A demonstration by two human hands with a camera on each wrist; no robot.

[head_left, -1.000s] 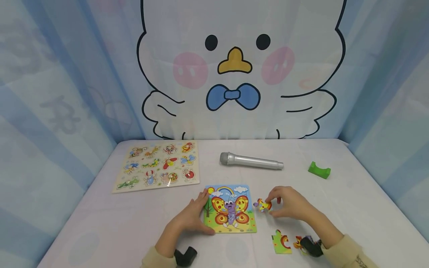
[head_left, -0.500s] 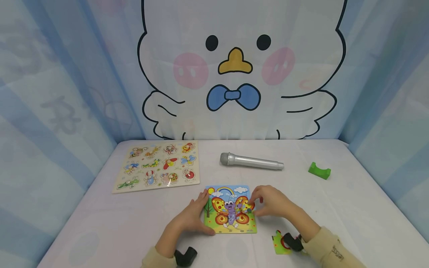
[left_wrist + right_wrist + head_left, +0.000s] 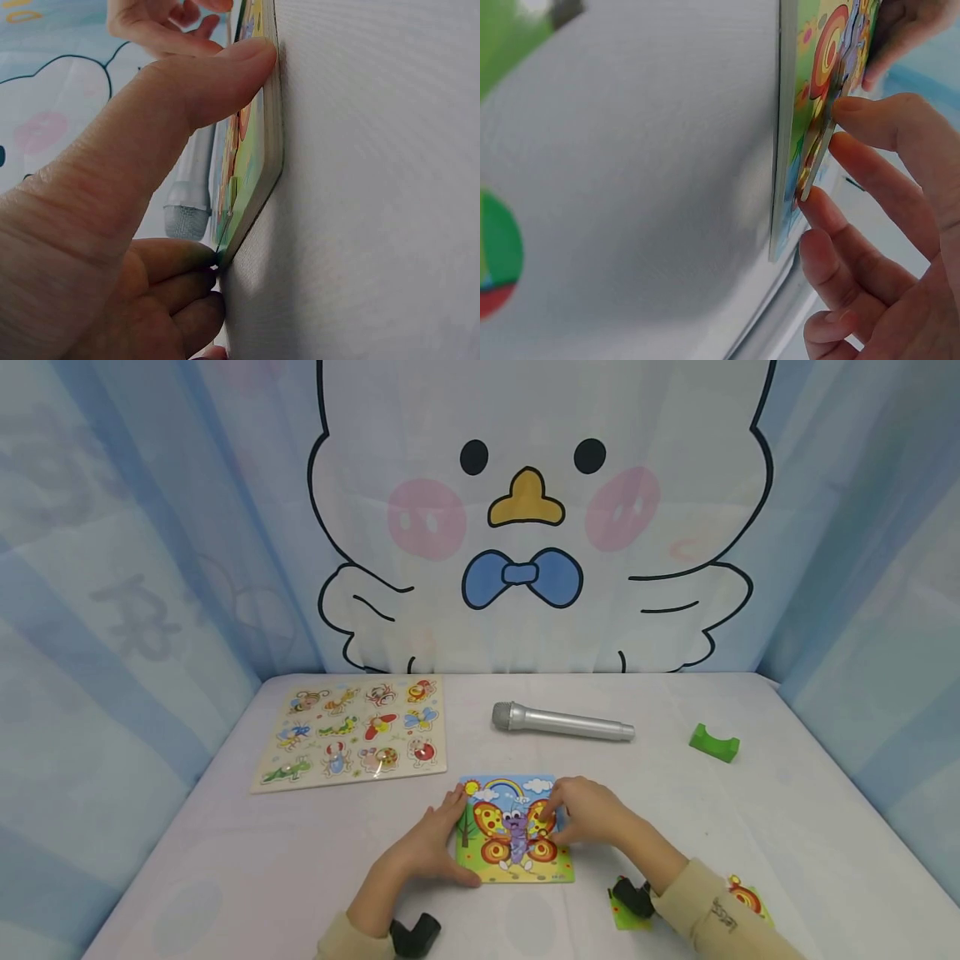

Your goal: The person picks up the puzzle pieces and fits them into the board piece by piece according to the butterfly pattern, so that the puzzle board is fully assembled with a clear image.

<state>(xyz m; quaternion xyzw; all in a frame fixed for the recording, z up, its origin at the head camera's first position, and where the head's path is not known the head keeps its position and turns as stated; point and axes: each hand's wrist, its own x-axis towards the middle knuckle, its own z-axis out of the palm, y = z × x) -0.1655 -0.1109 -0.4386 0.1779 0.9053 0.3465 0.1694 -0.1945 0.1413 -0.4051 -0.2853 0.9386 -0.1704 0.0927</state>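
At four o'clock from the butterfly puzzle (image 3: 551, 870), my right sleeve (image 3: 716, 920) and black wrist camera (image 3: 636, 897) partly cover two loose pieces (image 3: 628, 922). My left hand (image 3: 429, 845) grips the puzzle at its near and left edges. My right hand (image 3: 588, 810) pinches a tilted piece (image 3: 815, 165) by its three o'clock edge; contact is unclear. Tablecloth (image 3: 600, 760) stretches onward to the microphone (image 3: 562, 721) at one, green block (image 3: 714, 744) at two, insect board (image 3: 352, 746) at ten.

A curtained play booth, by its cartoon-printed drapes (image 3: 540, 631), pale table (image 3: 285, 868) and insect picture board (image 3: 354, 733)
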